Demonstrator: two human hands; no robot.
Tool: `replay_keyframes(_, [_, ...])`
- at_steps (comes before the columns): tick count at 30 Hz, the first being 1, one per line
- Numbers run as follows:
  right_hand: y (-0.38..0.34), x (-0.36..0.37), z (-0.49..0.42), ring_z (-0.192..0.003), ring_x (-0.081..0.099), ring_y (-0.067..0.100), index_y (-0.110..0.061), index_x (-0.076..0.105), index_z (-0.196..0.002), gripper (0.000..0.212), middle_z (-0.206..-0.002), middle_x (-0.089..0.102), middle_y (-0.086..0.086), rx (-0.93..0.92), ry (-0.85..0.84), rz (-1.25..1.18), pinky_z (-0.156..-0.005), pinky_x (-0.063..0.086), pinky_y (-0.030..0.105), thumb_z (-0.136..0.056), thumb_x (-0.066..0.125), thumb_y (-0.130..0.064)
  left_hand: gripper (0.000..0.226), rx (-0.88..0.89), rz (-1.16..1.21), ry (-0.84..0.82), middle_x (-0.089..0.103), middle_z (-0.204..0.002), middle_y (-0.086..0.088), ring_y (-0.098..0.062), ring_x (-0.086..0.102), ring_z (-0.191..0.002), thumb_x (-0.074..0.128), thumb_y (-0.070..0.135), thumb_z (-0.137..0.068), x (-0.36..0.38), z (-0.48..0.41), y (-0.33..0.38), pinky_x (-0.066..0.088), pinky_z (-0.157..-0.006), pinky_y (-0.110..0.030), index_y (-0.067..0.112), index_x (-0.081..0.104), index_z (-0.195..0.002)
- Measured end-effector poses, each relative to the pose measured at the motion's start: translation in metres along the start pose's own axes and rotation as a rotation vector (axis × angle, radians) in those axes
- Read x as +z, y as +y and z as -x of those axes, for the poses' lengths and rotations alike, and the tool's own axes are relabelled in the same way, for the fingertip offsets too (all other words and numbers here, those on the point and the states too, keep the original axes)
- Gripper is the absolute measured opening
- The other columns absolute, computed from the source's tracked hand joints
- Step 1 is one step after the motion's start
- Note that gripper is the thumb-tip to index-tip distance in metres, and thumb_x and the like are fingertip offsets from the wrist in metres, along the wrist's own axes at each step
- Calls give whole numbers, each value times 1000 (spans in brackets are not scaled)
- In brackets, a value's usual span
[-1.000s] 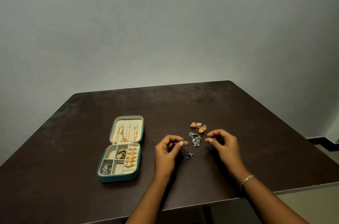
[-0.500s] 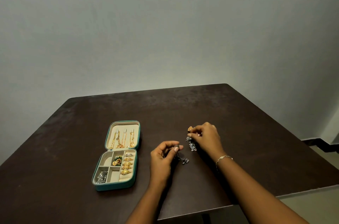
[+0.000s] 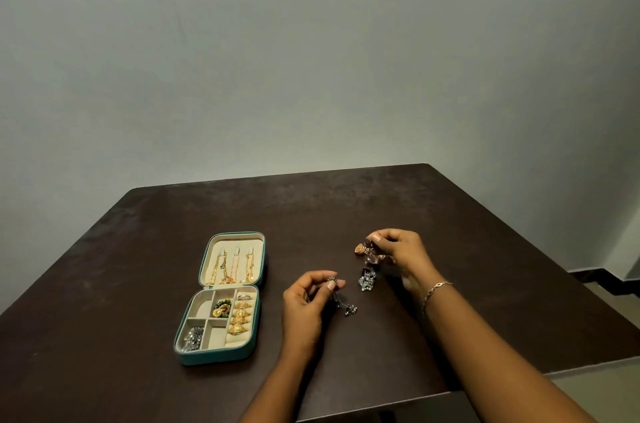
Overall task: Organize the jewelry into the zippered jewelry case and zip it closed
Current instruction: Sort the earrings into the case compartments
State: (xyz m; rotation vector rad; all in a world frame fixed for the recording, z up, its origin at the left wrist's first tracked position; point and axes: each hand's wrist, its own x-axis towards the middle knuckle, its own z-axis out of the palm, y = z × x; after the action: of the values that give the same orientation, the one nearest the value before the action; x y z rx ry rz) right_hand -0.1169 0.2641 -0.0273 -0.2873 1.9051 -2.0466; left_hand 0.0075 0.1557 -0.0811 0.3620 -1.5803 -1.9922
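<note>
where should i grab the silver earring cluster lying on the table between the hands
Pinch the silver earring cluster at its darker, solid far end, coming straight down from above. It lies flat on the table, and its near end looks like loose beads that would likely slip.

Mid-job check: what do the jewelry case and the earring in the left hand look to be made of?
The jewelry case: teal shell, probably faux leather, matte; beige lining looks velvety. The earring pinched by the left hand: dark silver-toned metal, dull glints, possibly oxidised.
</note>
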Motion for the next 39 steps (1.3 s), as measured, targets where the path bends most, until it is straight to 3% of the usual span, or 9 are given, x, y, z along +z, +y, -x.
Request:
replay_keyframes(6, [-12, -2, 3, -39, 55, 9, 0, 57, -73, 22, -58, 60, 9, 99, -70, -297, -36, 34, 16, -91, 44, 4, 13, -12, 15, 17, 73, -80, -14, -13, 68, -76, 58, -5, -84, -1, -1, 1, 48, -70, -28, 5, 66, -86])
replay_keyframes(11, [-10, -1, 5, -44, 58, 12, 0, 58, -75, 22, -57, 64, 6, 101, -105, -326, -39, 36, 16, -90, 43, 5, 12, -22, 31, 26, 73, -79, -14, -12, 68, -73, 57, -4, -85, -2, -2, 1, 48, -69, -28, 4, 65, -87])
replay_keyframes(18, [1, 13, 3, -66, 62, 12, -5, 64, -75, 15, -68, 70, 2, -65, -242, 92, -64, 47, 21, -87, 56, -1, 12, -13, 41, 42, 71, -81, -17, -13, 67, -73, 56, -4, -85, -2, -1, 1, 49, -68, -25, 4, 64, -87])
replay_keyframes(22, [1, 24, 0, -59, 62, 0, -11, 64, -72, 20, -71, 67, 2, -185, -341, 339, -53, 43, 10, -87, 57, 0, 13, -20, 46, 44, 72, -79, -16, -20, 67, -78, 55, -5, -85, -2, -1, 1, 50, -75, -33, 4, 65, -88])
replay_keyframes(25, [6, 27, -8, -69, 64, 8, -17, 67, -70, 19, -71, 69, 1, -245, -364, 505, -69, 52, 23, -84, 62, -6, 12, -15, 40, 34, 71, -82, -19, -25, 67, -84, 55, -4, -86, -2, 1, 3, 50, -82, -39, 3, 64, -90])
replay_keyframes(28, [9, 23, -13, -74, 65, 11, -21, 69, -69, 16, -74, 70, 1, -261, -355, 640, -78, 52, 32, -82, 66, -12, 12, -8, 39, 27, 71, -81, -18, -21, 67, -81, 55, -4, -86, -2, 1, 4, 50, -79, -34, 3, 64, -90])
replay_keyframes(34, [-2, -6, -19, -80, 66, 14, -14, 74, -83, 14, -84, 72, 0, -309, -162, 817, -72, 49, 20, -81, 64, -4, 15, 3, 23, 37, 70, -80, -18, -9, 65, -67, 55, -6, -85, -1, -1, 2, 47, -61, -18, 6, 64, -84])
replay_keyframes(36, [-4, -16, -21, -79, 61, 6, -18, 74, -88, 21, -89, 68, -4, -316, -210, 1009, -68, 44, 12, -80, 63, -2, 14, 7, 23, 31, 69, -82, -20, -9, 66, -67, 55, -6, -85, -1, -2, 1, 47, -61, -17, 5, 63, -85])
replay_keyframes(39, [-3, -20, -25, -99, 53, 16, -24, 73, -95, 27, -103, 61, -1, -387, -371, 1245, -80, 47, 28, -82, 61, -3, 14, 18, 28, 27, 69, -82, -20, -10, 67, -70, 55, -7, -85, -2, -3, -1, 48, -62, -18, 5, 63, -85])
